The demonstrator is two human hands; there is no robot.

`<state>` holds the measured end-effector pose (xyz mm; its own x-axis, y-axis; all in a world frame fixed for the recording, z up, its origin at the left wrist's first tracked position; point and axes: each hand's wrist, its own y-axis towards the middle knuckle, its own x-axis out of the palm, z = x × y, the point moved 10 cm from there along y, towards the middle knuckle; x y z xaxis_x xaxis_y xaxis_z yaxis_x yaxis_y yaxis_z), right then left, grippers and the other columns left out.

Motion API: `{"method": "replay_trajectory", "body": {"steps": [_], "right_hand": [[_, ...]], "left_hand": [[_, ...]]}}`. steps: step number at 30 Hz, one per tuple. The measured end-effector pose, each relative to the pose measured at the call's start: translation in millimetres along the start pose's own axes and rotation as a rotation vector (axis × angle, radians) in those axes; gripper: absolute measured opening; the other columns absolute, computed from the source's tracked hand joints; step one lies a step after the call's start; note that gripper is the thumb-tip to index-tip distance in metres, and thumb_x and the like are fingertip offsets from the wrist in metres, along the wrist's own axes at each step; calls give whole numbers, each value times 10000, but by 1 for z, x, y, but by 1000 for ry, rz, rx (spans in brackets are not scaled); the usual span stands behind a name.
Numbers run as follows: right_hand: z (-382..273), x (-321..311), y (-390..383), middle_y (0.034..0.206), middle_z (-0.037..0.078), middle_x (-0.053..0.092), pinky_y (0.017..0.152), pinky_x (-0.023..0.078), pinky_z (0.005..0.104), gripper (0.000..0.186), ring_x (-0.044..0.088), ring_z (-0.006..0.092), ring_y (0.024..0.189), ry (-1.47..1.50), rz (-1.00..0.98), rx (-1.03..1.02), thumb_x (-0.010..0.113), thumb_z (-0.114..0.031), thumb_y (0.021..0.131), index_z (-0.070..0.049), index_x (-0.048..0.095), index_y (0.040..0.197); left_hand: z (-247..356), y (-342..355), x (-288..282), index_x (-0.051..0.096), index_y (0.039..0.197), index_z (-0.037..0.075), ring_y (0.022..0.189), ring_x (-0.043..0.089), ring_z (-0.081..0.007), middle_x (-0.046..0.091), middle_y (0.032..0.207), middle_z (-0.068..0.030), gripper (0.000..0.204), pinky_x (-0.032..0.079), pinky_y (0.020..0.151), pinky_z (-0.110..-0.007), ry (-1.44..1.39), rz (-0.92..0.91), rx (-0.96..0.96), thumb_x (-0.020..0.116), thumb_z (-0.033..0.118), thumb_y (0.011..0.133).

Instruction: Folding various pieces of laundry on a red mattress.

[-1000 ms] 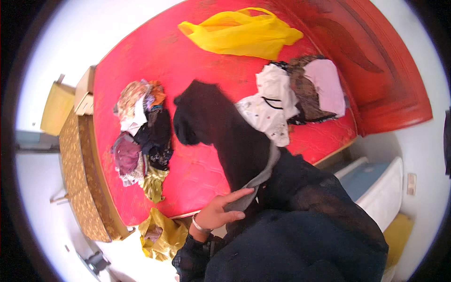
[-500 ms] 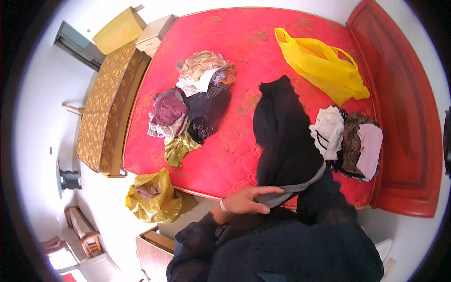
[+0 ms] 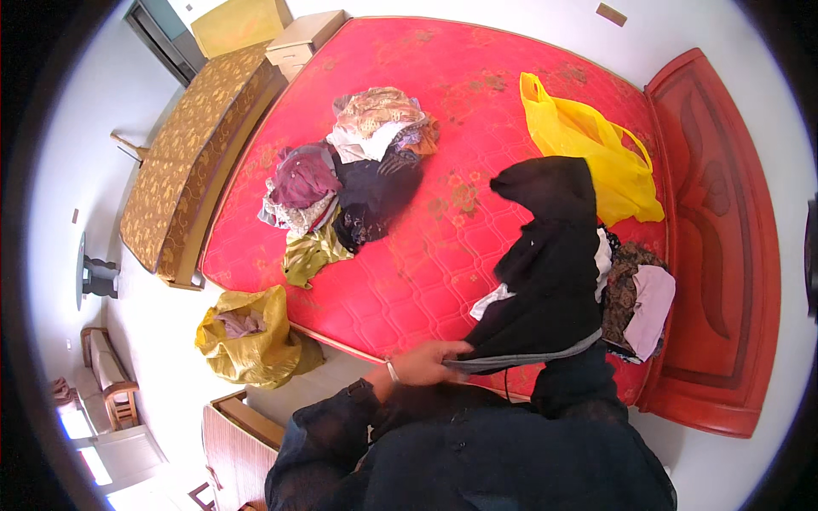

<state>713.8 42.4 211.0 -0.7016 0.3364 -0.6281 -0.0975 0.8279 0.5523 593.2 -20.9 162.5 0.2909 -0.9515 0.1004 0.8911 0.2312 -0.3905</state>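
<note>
Black trousers (image 3: 545, 264) with a grey inner waistband (image 3: 545, 353) are stretched out in front of me over the bed. My left hand (image 3: 426, 364) pinches the left end of that waistband. A dark cord hangs below it, and a bit of white cloth (image 3: 492, 301) shows at the trousers' left edge. My right sleeve (image 3: 579, 379) reaches the waistband's other end; the hand itself is hidden by the cloth. Just right of the trousers lies a pile of folded clothes (image 3: 652, 298), partly covered, with a pale pink piece on top.
A red mattress (image 3: 409, 289) bears a heap of loose clothes (image 3: 307, 179) at left and a yellow plastic bag (image 3: 588, 128) at far right. A red headboard (image 3: 716, 255) bounds the right side. On the floor stands a gold sack (image 3: 247, 349), near a wooden cabinet (image 3: 239, 460).
The trousers have swung right, now covering much of the white garment and meeting the yellow bag. My left hand has moved left, spreading the waistband. The whole view has turned slightly.
</note>
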Motion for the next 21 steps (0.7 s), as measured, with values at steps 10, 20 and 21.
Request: {"method": "replay_trajectory", "body": {"steps": [10,20,21], "right_hand": [[-23,7,-12,767,139,628,632,464,351,162,602,225,709,-34,-73,-83,555,-111,808,8,600,908],[-49,17,-25,765,133,629,632,464,351,165,600,221,707,-55,-129,-156,555,-114,808,8,600,911],[-50,17,-27,765,133,629,632,464,351,166,600,221,707,-61,-134,-156,555,-114,808,8,600,911]], "left_hand": [[94,-3,-94,582,1024,10,985,497,-166,558,1049,-59,180,385,895,-308,-44,475,450,495,109,902],[9,12,-93,560,1038,4,876,504,-80,567,922,28,259,415,802,-254,-337,472,210,467,228,948],[-1,-1,-117,573,1026,-6,869,519,-90,585,908,23,278,427,800,-266,-103,637,134,466,238,946]]}}
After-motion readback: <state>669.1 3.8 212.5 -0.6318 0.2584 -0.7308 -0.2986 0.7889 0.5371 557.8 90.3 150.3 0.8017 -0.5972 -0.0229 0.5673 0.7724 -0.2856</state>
